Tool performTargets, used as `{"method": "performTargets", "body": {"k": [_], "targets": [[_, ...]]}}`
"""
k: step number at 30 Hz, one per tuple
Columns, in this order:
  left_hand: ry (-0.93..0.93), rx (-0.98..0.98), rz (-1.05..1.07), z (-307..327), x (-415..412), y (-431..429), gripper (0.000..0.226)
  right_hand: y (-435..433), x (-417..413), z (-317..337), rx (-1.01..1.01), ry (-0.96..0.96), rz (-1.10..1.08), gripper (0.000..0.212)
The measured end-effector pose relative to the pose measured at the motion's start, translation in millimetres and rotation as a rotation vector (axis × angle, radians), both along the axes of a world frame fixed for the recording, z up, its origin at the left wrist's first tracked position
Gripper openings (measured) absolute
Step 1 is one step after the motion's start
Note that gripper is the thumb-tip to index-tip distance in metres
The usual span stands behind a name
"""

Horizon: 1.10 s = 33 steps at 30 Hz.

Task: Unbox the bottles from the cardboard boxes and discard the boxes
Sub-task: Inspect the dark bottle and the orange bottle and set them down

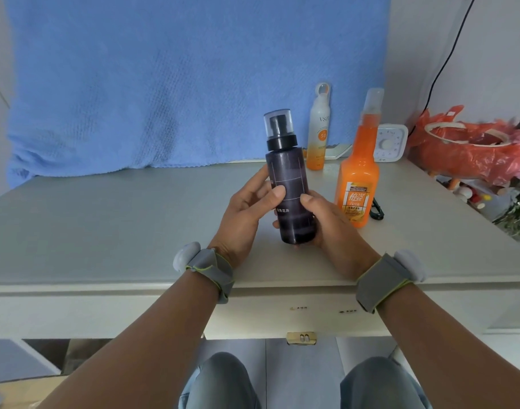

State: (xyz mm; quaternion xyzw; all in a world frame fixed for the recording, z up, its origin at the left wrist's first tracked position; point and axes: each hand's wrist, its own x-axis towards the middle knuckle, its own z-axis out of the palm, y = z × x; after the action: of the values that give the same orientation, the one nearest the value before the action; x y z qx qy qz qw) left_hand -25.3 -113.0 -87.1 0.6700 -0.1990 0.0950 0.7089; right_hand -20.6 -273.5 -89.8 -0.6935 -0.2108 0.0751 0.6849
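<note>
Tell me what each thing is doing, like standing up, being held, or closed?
Dark bottle, held upright, clear cap on.
Left hand, grips the dark bottle.
Right hand, grips the dark bottle.
Orange bottle, standing on the table, cap on.
White spray bottle, standing at the back.
Red bag, crumpled, at the right.

Blue towel (164,84), white timer (390,143), red bag (474,160)
</note>
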Motion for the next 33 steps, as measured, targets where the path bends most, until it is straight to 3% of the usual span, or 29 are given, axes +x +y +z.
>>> {"method": "performTargets", "body": {"k": [4,9,17,33], "targets": [[-0.011,0.068,0.083,-0.1,1.7,2.2,0.047,1.9,0.0,-2.8,-0.182,-0.150,-0.032,0.040],[-0.031,0.092,0.208,-0.7,1.8,3.4,0.047,1.5,2.1,-4.9,-0.243,-0.171,-0.090,0.044],[-0.066,0.030,0.047,-1.0,0.3,2.4,0.054,1.6,3.3,-6.0,-0.246,-0.250,-0.052,0.051],[-0.156,0.238,0.066,-3.7,0.8,-0.1,0.066,0.1,-0.6,-4.3,-0.089,-0.294,-0.212,0.050]]}}
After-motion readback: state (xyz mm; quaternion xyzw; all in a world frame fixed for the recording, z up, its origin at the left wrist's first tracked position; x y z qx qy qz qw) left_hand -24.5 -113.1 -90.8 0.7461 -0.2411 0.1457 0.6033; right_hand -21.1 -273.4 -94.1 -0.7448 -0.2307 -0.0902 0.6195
